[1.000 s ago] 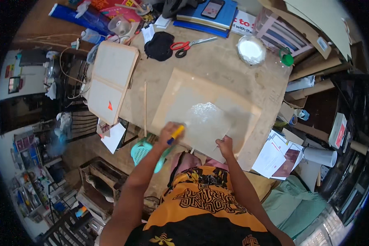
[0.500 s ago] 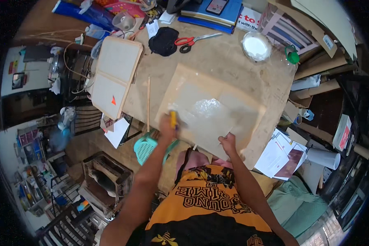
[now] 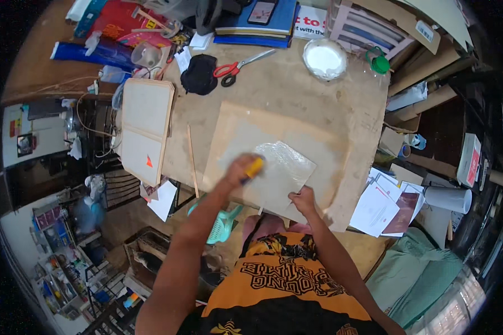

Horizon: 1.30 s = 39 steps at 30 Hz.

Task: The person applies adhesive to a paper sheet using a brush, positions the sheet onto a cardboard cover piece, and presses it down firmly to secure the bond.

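Note:
A flat grey board [image 3: 262, 192] lies on a larger tan sheet [image 3: 332, 146] at the table's near edge. A glossy, wrinkled patch with straight edges [image 3: 289, 162] shows on the grey surface; whether it is wet or a clear film, I cannot tell. Over the left part of the board, my left hand [image 3: 240, 168] is closed round a yellow tool [image 3: 255, 166] with a dark part. Motion blurs them, so the tool's kind is unclear. My right hand [image 3: 303, 200] is closed in a pinch at the board's near edge, by the patch's lower corner. What its fingers grip is hidden.
Red-handled scissors [image 3: 235, 71], a black cloth [image 3: 199, 75] and a bowl of white stuff [image 3: 325, 59] sit farther back on the table. A thin wooden stick [image 3: 192, 159] and large covered boards [image 3: 145, 131] lie left. Papers [image 3: 377, 206] overhang at right; a teal basket [image 3: 222, 226] is below.
My left hand has swept rightward over the board with the yellow tool. My right hand stays at the near edge. The glossy patch now shows sharper edges. The whole view has shifted a little.

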{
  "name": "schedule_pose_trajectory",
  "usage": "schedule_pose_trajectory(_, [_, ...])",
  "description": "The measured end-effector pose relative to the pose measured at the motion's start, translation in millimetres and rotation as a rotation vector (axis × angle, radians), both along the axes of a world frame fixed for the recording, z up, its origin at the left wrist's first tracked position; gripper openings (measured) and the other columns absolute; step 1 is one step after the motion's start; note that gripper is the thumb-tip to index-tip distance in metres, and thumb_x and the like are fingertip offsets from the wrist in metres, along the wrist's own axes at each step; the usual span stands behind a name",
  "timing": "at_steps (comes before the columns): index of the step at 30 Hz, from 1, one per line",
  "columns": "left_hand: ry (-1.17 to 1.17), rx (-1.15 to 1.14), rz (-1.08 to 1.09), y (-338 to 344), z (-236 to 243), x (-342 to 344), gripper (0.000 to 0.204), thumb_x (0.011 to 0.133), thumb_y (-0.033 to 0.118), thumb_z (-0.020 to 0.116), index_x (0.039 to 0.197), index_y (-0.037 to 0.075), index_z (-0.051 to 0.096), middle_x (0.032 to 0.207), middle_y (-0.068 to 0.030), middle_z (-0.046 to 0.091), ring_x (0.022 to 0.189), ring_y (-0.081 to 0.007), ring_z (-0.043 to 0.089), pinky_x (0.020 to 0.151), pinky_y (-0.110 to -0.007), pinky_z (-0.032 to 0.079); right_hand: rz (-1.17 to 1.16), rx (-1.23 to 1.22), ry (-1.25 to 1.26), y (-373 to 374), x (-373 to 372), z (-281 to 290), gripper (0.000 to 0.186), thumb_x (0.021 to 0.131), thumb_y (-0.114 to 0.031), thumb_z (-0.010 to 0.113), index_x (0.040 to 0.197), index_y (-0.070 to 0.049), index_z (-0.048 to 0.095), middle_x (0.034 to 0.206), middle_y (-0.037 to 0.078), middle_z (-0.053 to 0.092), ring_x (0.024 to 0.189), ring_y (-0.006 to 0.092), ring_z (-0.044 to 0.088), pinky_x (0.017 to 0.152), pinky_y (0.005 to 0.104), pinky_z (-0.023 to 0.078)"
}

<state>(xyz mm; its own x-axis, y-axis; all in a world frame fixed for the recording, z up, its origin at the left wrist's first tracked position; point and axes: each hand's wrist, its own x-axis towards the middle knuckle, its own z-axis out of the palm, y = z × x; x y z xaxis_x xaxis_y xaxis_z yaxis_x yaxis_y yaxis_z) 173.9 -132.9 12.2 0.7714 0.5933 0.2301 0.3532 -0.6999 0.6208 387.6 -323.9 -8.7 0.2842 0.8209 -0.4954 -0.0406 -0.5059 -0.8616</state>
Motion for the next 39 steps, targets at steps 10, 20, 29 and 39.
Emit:
schedule_pose_trajectory(10, [0.130,0.123,-0.064,24,-8,55,0.018,0.086,0.016,0.060,0.101,0.006,0.059,0.095,-0.0085,0.060,0.091,-0.0232,0.059,0.079,-0.038,0.051,0.182,-0.051,-0.291,10,6,26,0.023,0.066,-0.016,0.064,0.082,0.000,0.066,0.068,0.019,0.063,0.057,0.0243,0.062,0.057,0.0337,0.049])
schedule_pose_trajectory(20, [-0.016,-0.438,0.001,-15,-9,61,0.020,0.078,0.019,0.064,0.093,0.006,0.063,0.092,-0.0141,0.062,0.089,-0.0274,0.060,0.081,-0.040,0.047,0.148,-0.050,-0.239,13,3,34,0.027,0.067,-0.016,0.063,0.089,-0.001,0.066,0.073,0.019,0.065,0.063,0.0286,0.065,0.062,0.0356,0.052])
schedule_pose_trajectory(29, [-0.248,-0.287,0.017,-38,17,56,0.016,0.083,0.012,0.061,0.097,0.005,0.061,0.082,-0.0110,0.057,0.078,-0.0255,0.059,0.067,-0.036,0.049,0.005,-0.083,-0.182,8,-3,18,0.030,0.065,-0.020,0.065,0.076,0.007,0.061,0.070,0.024,0.062,0.064,0.0348,0.063,0.062,0.0408,0.050])
schedule_pose_trajectory(39, [-0.095,-0.075,0.448,52,7,-31,0.017,0.089,0.022,0.057,0.087,0.005,0.062,0.082,-0.0105,0.060,0.075,-0.0267,0.059,0.062,-0.038,0.046,0.036,-0.040,-0.243,12,-7,16,0.021,0.067,-0.013,0.068,0.075,0.006,0.062,0.059,0.011,0.061,0.054,0.0160,0.060,0.051,0.0326,0.048])
